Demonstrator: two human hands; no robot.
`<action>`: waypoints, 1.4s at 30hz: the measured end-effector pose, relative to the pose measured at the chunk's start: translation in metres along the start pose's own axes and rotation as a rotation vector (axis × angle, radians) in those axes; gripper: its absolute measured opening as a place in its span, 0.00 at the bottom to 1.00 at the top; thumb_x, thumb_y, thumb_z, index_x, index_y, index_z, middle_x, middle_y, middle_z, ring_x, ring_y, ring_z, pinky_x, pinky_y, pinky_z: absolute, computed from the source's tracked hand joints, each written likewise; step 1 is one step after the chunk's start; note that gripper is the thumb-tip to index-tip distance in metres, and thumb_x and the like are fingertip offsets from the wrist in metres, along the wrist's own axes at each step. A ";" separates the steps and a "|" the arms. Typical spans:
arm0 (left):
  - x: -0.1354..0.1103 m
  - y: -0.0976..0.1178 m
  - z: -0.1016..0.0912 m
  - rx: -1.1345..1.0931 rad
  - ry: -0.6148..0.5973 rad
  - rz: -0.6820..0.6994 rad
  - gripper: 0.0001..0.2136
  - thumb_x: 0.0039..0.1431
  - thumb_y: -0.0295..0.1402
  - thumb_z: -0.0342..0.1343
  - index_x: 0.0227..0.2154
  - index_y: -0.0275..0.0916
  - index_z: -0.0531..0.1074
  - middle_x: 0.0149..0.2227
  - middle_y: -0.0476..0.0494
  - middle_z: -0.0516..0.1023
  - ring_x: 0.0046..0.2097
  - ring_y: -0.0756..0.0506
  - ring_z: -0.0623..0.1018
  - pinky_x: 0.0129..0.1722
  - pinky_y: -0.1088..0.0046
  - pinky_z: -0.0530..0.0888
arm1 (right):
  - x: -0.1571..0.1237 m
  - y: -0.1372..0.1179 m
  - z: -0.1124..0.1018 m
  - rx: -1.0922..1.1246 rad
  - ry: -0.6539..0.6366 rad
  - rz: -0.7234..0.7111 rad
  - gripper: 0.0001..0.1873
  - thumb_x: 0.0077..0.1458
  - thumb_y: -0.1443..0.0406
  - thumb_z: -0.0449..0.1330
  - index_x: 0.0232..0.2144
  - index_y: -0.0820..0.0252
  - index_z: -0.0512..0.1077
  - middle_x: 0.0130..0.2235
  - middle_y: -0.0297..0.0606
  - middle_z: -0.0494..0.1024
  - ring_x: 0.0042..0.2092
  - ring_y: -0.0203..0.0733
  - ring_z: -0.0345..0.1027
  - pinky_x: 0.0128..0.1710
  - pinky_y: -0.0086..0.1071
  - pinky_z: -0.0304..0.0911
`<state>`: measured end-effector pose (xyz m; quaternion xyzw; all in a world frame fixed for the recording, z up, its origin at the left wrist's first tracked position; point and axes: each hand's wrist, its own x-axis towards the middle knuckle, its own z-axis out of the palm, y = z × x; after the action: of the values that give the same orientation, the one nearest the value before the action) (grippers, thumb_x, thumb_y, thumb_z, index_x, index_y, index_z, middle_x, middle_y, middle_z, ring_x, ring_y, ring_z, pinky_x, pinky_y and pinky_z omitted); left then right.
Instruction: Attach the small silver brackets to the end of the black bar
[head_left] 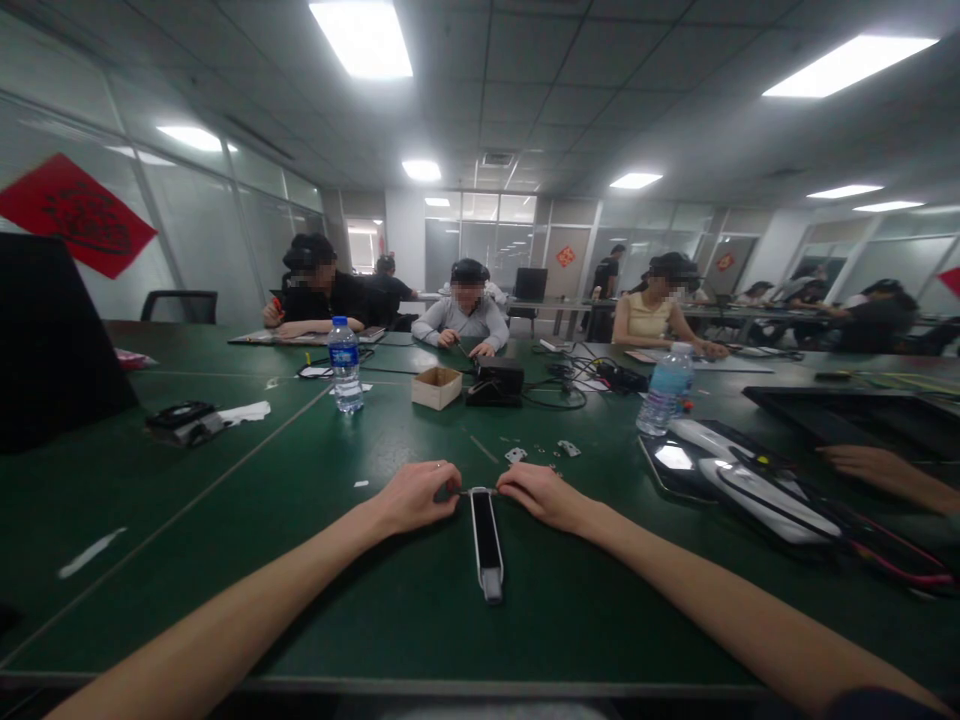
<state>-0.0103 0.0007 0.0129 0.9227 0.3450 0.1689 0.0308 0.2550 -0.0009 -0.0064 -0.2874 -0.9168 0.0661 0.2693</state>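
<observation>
A long narrow device with a white rim and a dark face (487, 535) lies lengthwise on the green table in front of me, its grey end towards me. My left hand (418, 494) is at the left of its far end, thumb and fingers pinched together. On the other side my right hand (541, 494) pinches at the right of the same end. Something thin seems to run between the fingertips and the device; what it is, I cannot make out. Just beyond my hands lie small metal plates (568, 449) and several tiny loose parts.
A small open box (436, 388) and a black box-shaped unit (495, 382) with cables stand ahead. Water bottles (346, 370) are left and right. White-and-grey devices (765, 490) lie at right, near another person's hand (862, 468). Other people sit across the table.
</observation>
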 end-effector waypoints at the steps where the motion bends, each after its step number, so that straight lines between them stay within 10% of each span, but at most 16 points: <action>1: 0.000 0.000 0.000 0.001 -0.005 0.001 0.06 0.58 0.30 0.54 0.38 0.40 0.70 0.35 0.49 0.76 0.35 0.48 0.75 0.34 0.75 0.68 | 0.000 0.000 0.000 0.001 0.000 -0.001 0.15 0.67 0.61 0.47 0.39 0.61 0.72 0.36 0.41 0.75 0.38 0.40 0.69 0.40 0.32 0.66; 42: 0.005 0.004 -0.010 -0.201 -0.126 -0.124 0.11 0.61 0.34 0.54 0.39 0.39 0.80 0.37 0.45 0.82 0.36 0.47 0.79 0.36 0.76 0.71 | 0.001 0.003 0.002 0.051 -0.023 0.066 0.17 0.66 0.58 0.50 0.38 0.63 0.74 0.36 0.42 0.77 0.37 0.40 0.71 0.40 0.32 0.67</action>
<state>-0.0083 0.0003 0.0246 0.9006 0.3803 0.1420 0.1552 0.2544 0.0021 -0.0087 -0.3100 -0.9078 0.1015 0.2637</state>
